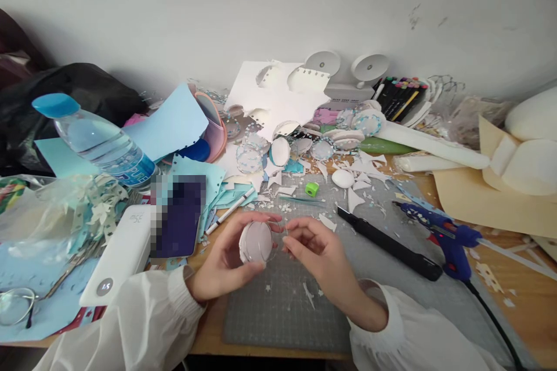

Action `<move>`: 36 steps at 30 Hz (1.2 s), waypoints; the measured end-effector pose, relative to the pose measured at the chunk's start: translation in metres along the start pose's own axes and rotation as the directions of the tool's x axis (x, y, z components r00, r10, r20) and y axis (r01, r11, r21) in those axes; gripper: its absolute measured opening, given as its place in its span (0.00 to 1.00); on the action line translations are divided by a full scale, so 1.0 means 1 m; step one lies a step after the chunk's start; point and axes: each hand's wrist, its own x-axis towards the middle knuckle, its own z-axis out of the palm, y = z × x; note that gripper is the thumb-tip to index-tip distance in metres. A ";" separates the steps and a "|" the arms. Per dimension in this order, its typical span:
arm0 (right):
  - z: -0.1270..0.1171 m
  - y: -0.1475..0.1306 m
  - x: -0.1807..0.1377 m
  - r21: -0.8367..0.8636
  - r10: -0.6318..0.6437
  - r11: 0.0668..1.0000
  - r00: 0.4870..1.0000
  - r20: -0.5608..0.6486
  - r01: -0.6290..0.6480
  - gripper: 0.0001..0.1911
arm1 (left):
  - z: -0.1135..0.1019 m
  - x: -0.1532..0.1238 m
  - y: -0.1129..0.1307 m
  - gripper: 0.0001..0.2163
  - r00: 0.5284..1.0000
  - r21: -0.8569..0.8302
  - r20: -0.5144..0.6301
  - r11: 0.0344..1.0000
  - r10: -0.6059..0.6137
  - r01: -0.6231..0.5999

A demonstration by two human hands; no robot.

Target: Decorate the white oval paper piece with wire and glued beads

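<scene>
My left hand (224,264) is closed around a small round white disc piece (257,242), its pale face tilted up toward me. A thin wire or thread curves around the disc's edge. Just to the right, my right hand (315,249) pinches a thin strand with thumb and fingertips; whether it is the same strand I cannot tell. Both hands hover over the grey cutting mat (278,319). Beyond them lie a green pencil sharpener (311,189), tweezers (302,200) and a white oval piece (343,178). A black utility knife (389,242) rests to the right.
A blue hot glue gun (452,237) with its cord lies at right. Left stand a water bottle (104,145), a white power bank (119,255) and a phone (185,214). Paper scraps and several beaded discs (250,159) crowd the back, below a cut white sheet (274,93).
</scene>
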 end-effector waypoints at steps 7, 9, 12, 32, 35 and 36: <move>0.001 0.006 -0.005 -0.071 -0.172 0.983 0.985 -0.002 0.171 0.09 | 0.000 -0.001 0.001 0.21 0.997 -0.080 0.007 0.994 -0.072 0.072; 0.001 0.008 -0.006 -0.091 -0.223 0.970 0.975 0.013 0.223 0.10 | 0.001 0.000 0.001 0.20 0.996 -0.110 0.032 0.990 -0.081 0.084; 0.000 0.010 -0.005 -0.131 -0.338 0.932 0.941 0.017 0.338 0.12 | 0.003 0.002 0.003 0.20 0.995 -0.145 0.055 0.985 -0.086 0.093; -0.002 0.003 -0.007 -0.282 -0.571 0.747 0.798 0.191 0.602 0.21 | 0.005 0.000 0.004 0.22 0.971 -0.170 0.115 0.958 -0.211 0.229; -0.003 0.002 -0.006 -0.311 -0.598 0.710 0.774 0.208 0.632 0.19 | 0.003 0.001 0.006 0.21 0.969 -0.132 0.098 0.962 -0.228 0.240; -0.003 0.001 -0.006 -0.322 -0.609 0.694 0.764 0.215 0.644 0.19 | 0.002 0.002 0.006 0.20 0.971 -0.110 0.082 0.966 -0.226 0.234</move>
